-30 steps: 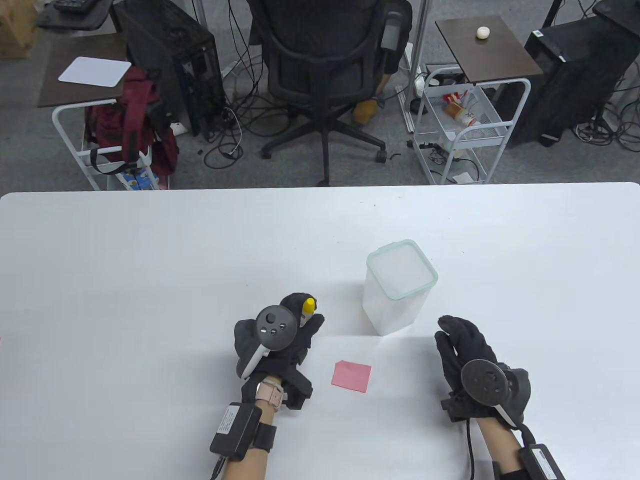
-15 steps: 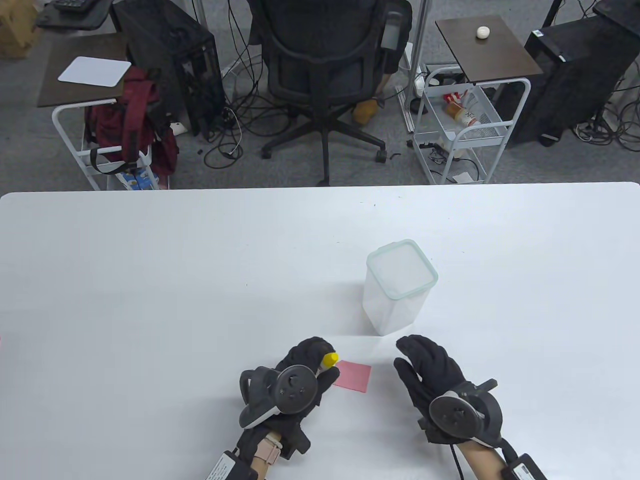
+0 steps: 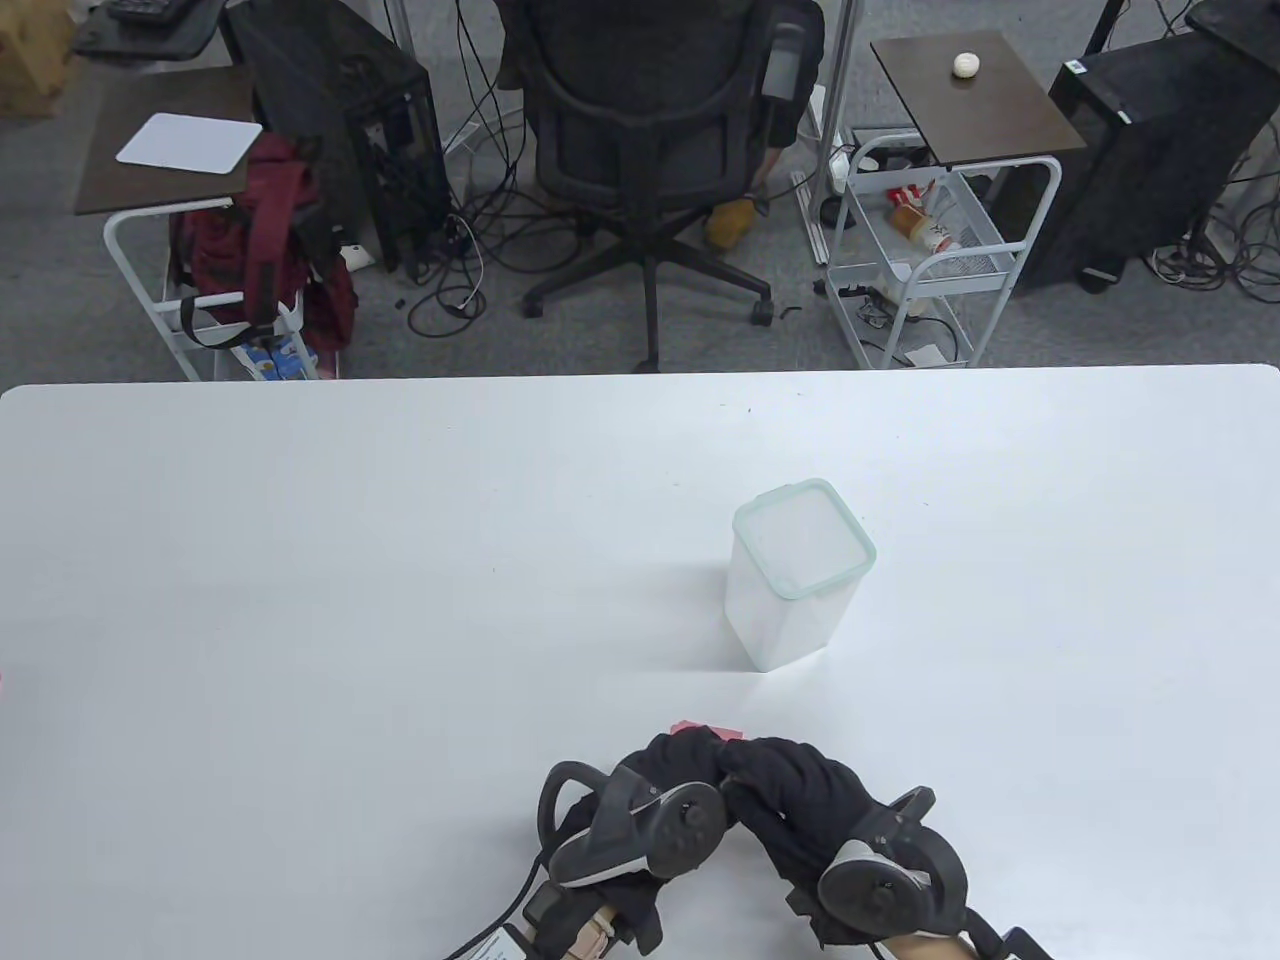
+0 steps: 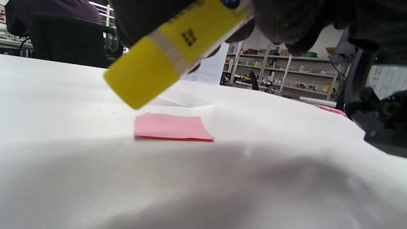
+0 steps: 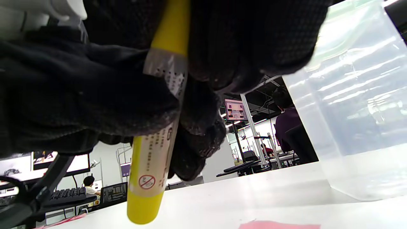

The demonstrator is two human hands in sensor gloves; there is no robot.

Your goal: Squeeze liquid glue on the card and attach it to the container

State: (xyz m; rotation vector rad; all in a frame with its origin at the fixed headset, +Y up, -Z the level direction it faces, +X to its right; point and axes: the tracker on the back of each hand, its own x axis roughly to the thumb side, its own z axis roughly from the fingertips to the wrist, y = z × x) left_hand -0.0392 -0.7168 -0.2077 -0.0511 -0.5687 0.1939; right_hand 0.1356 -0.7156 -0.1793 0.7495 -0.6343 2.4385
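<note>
Table view: I've brought both hands together over the card [image 3: 705,729], the container [image 3: 795,575] standing beyond.

Left wrist view: my left hand [image 4: 286,19] grips the glue tube [image 4: 171,47] above the surface.

Right wrist view: my right hand [image 5: 254,41] now closes around it, likely to uncap.

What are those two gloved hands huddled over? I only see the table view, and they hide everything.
Observer: The left hand holds a yellow glue tube, tilted over the table.
Visitor: Is anything under it?
Observer: A pink card lies flat on the table, just below the tube's yellow end.
Visitor: And the other hand?
Observer: The right hand has its fingers around the same tube, with the clear container standing beside it.
</note>
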